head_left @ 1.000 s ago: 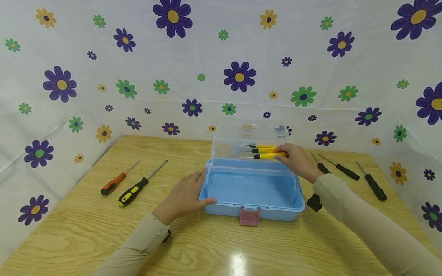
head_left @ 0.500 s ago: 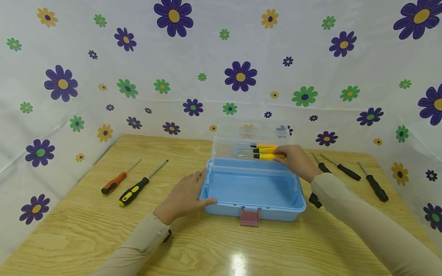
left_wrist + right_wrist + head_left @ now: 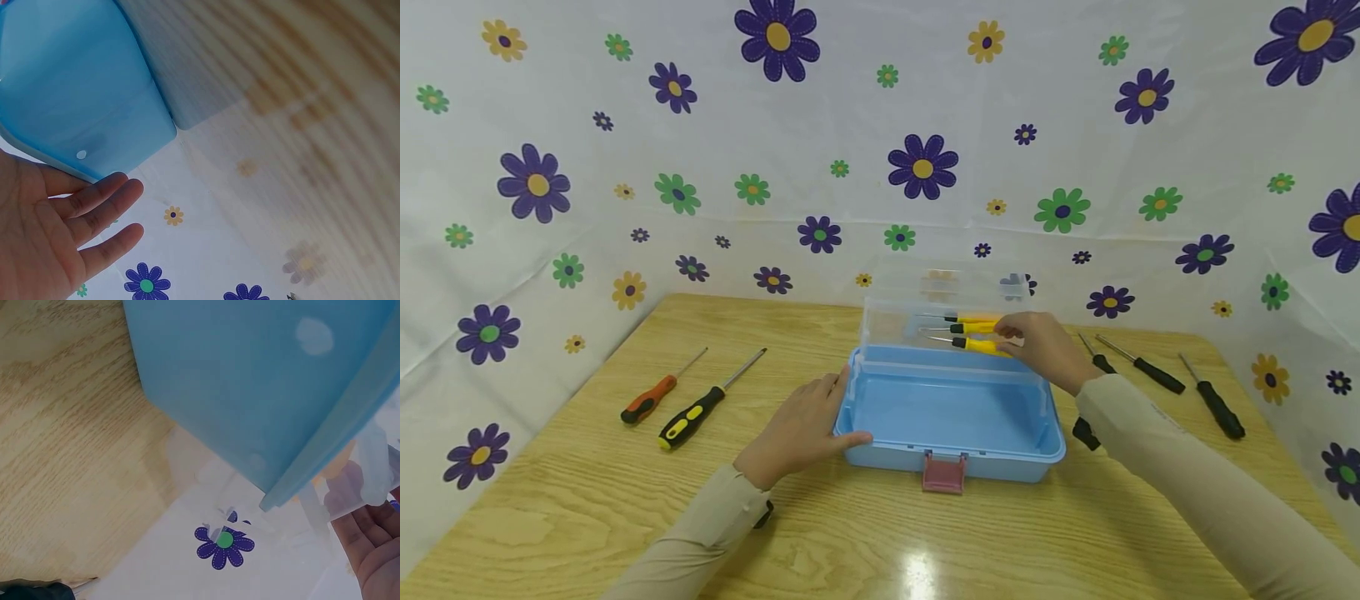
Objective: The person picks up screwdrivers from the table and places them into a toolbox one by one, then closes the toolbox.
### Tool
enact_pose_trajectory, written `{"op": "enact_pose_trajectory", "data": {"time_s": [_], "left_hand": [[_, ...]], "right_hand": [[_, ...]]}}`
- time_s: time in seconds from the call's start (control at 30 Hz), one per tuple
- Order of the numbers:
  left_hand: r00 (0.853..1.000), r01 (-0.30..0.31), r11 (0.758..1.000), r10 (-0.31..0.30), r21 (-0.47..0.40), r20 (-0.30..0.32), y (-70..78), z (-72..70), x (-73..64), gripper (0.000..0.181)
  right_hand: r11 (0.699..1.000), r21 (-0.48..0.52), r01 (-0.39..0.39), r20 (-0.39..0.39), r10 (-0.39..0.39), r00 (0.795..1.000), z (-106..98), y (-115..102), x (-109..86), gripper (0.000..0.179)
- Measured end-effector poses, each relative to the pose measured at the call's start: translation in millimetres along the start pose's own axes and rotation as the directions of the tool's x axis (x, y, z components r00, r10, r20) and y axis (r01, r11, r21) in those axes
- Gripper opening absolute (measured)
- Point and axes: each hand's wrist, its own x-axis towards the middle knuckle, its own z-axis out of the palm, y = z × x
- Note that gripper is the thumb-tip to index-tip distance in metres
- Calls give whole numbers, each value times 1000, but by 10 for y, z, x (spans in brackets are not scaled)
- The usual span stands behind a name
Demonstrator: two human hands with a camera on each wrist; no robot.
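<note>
A light blue toolbox (image 3: 955, 471) stands with its clear lid (image 3: 887, 321) tipped back behind it. Several yellow-handled screwdrivers with black collars lie over the lid. My right hand (image 3: 1037, 342) pinches the nearest yellow screwdriver (image 3: 981, 345) by its handle end; its shaft points left. Just behind it is another yellow screwdriver (image 3: 973, 327), whose handle end my fingers partly hide. My left hand (image 3: 797, 429) rests against the box's left end, thumb on the front rim. In the left wrist view its fingers (image 3: 103, 203) look loosely extended beside the blue wall (image 3: 87, 94).
An orange-and-black screwdriver (image 3: 651, 398) and a black-and-yellow one (image 3: 692, 417) lie left on the wooden table (image 3: 550, 500). Black-handled screwdrivers (image 3: 1217, 408) lie right, some partly behind my right arm. A pink latch (image 3: 943, 475) hangs at the box front. Flowered cloth (image 3: 820, 125) rises behind.
The nearest yellow screwdriver's handle end has dipped slightly toward the box, away from the one behind it, as my right fingers shift. My left hand stays on the box.
</note>
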Motion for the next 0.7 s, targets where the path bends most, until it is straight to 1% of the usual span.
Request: {"op": "enact_pose_trajectory", "data": {"time_s": [0.17, 0.33, 0.5, 0.7], "left_hand": [[1000, -6, 1000, 6, 7, -5, -2, 3, 3, 99], [1000, -17, 1000, 17, 11, -7, -2, 3, -5, 101], [1000, -20, 1000, 20, 11, -13, 0, -8, -17, 101], [1000, -17, 1000, 17, 21, -4, 2, -17, -11, 100]], "right_hand": [[1000, 14, 9, 19, -9, 1000, -7, -7, -5, 19], [1000, -4, 1, 36, -1, 999, 32, 5, 25, 17], [999, -38, 8, 25, -7, 1000, 51, 4, 52, 17], [996, -84, 31, -3, -31, 1000, 62, -15, 61, 18]]}}
